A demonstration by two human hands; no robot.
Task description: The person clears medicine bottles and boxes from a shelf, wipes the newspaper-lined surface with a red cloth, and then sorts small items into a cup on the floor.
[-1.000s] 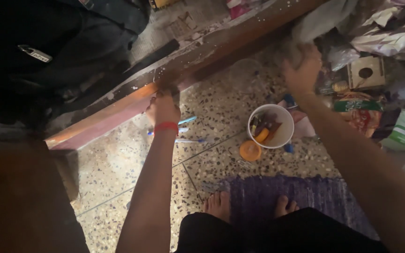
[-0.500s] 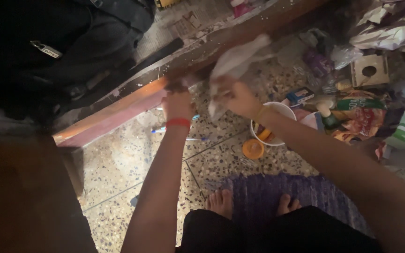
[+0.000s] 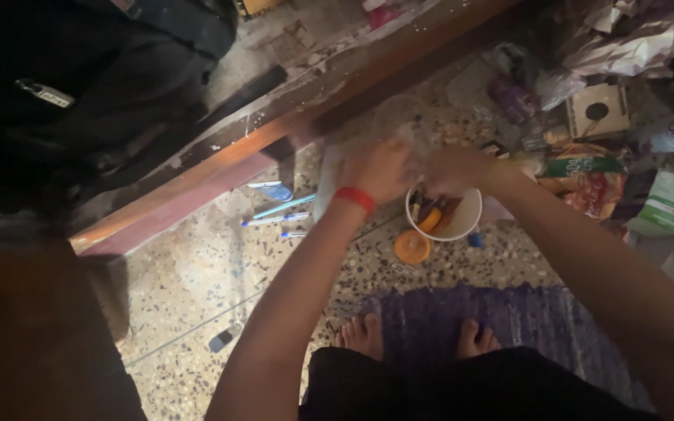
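Together, the left hand (image 3: 380,170) and right hand (image 3: 454,168) gripped a clear plastic bag (image 3: 395,125) above the white bowl (image 3: 470,222), fingers pinching its blurred, crumpled film.

A red wristband (image 3: 355,198) is being worn | a white cup (image 3: 444,213) is being seen beside an orange lid (image 3: 413,247) | blue pens (image 3: 278,212) are being shown on a speckled terrazzo floor (image 3: 196,273) | a purple woven rug (image 3: 524,320) is being stood on
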